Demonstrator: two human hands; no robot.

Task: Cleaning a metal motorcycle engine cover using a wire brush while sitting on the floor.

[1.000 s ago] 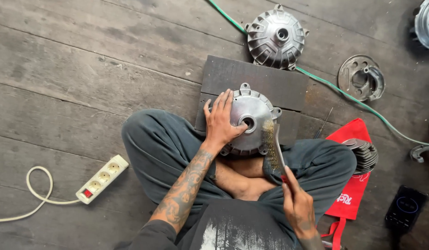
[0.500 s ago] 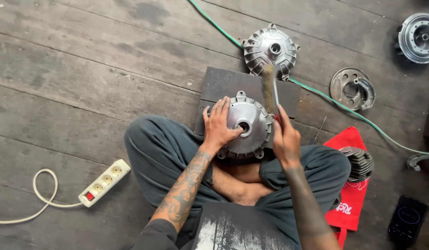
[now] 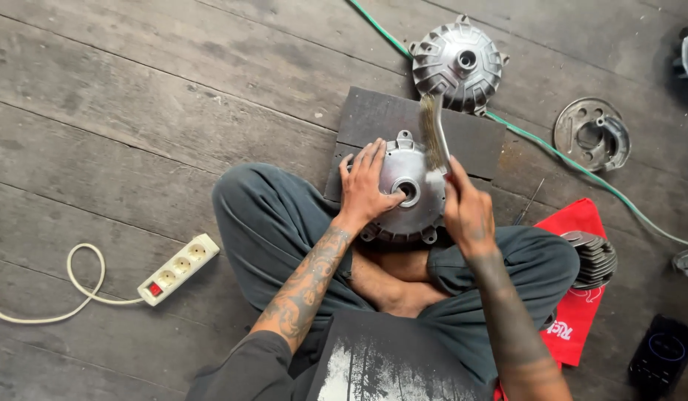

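While the left hand [image 3: 366, 189] lies spread flat on the metal hub [image 3: 407, 194], propped on the dark board's [image 3: 373, 115] near edge against the lap, the right hand [image 3: 466, 212] grips a wire brush [image 3: 431, 134]. Risk: hub rocking under brush pressure; bristles could catch fingers beside the bore.

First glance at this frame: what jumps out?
Dead centre, a round silver metal hub rests on the seated person's crossed legs, the left hand spread over it and the right hand holding a wire brush at its upper right edge. A second finned hub lies on the plank floor just beyond, by a green hose. A red cloth stands out at right.
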